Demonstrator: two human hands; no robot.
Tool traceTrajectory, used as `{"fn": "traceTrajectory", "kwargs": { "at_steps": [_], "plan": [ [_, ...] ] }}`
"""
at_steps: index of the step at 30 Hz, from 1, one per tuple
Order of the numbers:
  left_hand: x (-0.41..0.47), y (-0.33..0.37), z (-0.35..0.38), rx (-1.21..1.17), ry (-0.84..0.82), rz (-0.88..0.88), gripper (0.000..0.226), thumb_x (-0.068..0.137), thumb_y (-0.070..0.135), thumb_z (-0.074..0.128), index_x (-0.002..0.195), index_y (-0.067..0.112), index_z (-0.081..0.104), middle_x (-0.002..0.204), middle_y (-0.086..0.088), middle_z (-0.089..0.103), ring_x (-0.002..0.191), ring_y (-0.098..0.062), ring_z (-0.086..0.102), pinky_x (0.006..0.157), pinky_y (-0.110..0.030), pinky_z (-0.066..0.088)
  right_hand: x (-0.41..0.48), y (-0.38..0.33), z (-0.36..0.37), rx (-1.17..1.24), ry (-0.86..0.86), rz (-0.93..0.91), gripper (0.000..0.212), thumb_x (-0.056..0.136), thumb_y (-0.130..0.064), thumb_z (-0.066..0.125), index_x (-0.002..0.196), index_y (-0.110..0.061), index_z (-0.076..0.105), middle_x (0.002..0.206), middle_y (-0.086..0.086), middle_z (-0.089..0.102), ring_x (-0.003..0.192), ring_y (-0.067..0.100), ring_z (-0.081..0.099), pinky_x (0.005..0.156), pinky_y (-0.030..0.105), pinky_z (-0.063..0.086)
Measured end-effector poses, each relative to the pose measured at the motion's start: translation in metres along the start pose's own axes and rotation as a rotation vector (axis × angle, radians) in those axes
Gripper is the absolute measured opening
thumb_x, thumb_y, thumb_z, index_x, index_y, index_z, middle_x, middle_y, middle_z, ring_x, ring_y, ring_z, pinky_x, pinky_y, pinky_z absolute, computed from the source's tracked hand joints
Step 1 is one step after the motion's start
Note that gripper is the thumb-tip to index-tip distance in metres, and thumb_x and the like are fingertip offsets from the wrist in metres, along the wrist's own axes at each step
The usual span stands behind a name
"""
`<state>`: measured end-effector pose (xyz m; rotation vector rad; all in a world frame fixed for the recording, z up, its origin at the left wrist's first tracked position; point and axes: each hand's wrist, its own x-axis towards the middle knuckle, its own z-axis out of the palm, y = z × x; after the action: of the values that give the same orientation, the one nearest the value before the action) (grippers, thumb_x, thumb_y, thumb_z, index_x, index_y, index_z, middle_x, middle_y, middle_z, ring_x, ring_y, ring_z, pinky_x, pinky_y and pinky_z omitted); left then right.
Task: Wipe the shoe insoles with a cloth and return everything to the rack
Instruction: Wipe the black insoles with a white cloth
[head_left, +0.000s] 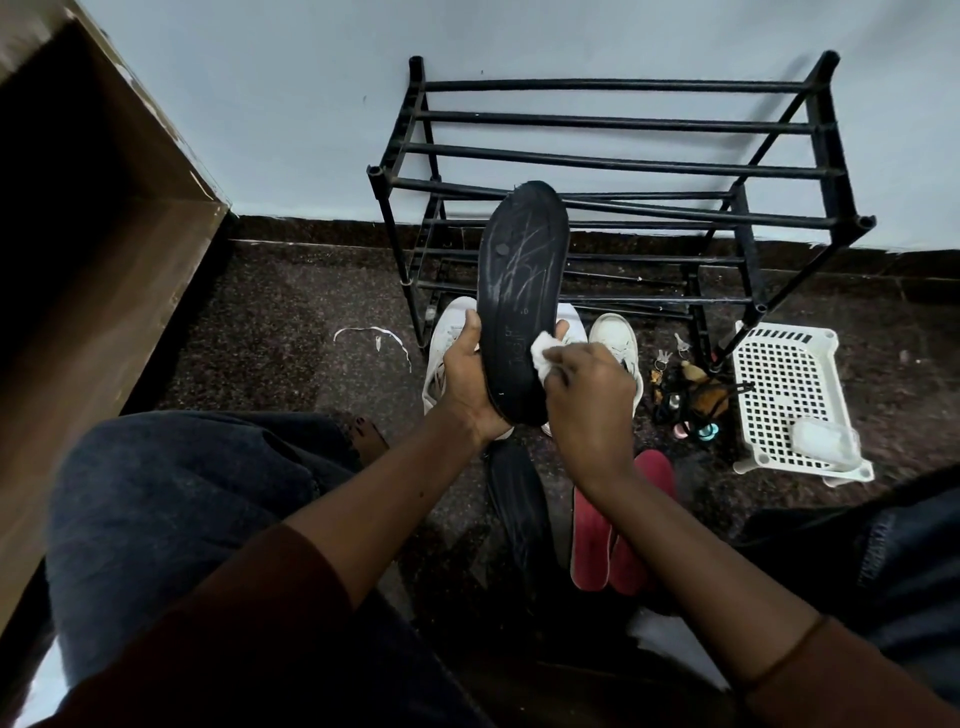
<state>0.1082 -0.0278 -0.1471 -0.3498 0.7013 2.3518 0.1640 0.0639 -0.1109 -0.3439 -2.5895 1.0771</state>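
Right hand pinches the white cloth against the near right edge of the black insole; my left hand grips its near end, long axis running far toward the rack.

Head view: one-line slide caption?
Left hand holds a black insole upright; right hand presses a white cloth to it, in front of a black shoe rack.

Left of the rack, bare floor is running open to the wooden cabinet. In front of the rack, white shoes, red insoles and small clutter are crowding together; a white basket is blocking its right corner.
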Motion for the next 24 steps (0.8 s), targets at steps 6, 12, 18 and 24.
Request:
{"fn": "traceTrajectory", "kwargs": {
  "at_steps": [6,12,18,24],
  "plan": [
    [0.001,0.001,0.000,0.090,0.011,0.009,0.080,0.090,0.066,0.019,0.129,0.003,0.050,0.123,-0.018,0.057,0.105,-0.028,0.062,0.096,-0.039,0.047,0.014,-0.002,-0.001,0.009,-0.012,0.094,0.031,0.080,0.004,0.054,0.106,-0.005,0.069,0.106,0.016,0.064,0.097,0.026,0.059,0.083,0.019,0.033],
    [0.003,-0.002,-0.005,0.078,0.032,0.023,0.080,0.091,0.065,0.020,0.123,0.001,0.056,0.116,-0.019,0.059,0.101,-0.027,0.062,0.093,-0.037,0.049,-0.007,0.009,0.000,0.046,-0.132,0.129,0.032,0.078,0.003,0.056,0.104,-0.009,0.070,0.107,0.011,0.066,0.098,0.021,0.061,0.082,0.012,0.034],
    [0.003,0.001,-0.002,0.025,0.068,0.057,0.079,0.093,0.062,0.023,0.112,-0.001,0.066,0.115,-0.022,0.061,0.104,-0.029,0.060,0.091,-0.036,0.049,-0.025,0.010,-0.003,0.084,-0.194,0.130,0.024,0.078,0.000,0.061,0.097,-0.009,0.072,0.099,0.010,0.064,0.090,0.020,0.060,0.071,0.010,0.030],
    [0.003,0.003,-0.001,0.091,0.074,0.037,0.080,0.092,0.065,0.020,0.120,0.001,0.059,0.112,-0.018,0.063,0.098,-0.028,0.062,0.089,-0.037,0.050,-0.008,0.011,0.002,0.132,-0.131,0.163,0.023,0.078,0.001,0.061,0.098,-0.005,0.070,0.103,0.011,0.063,0.093,0.020,0.059,0.075,0.009,0.031]
  ]
}}
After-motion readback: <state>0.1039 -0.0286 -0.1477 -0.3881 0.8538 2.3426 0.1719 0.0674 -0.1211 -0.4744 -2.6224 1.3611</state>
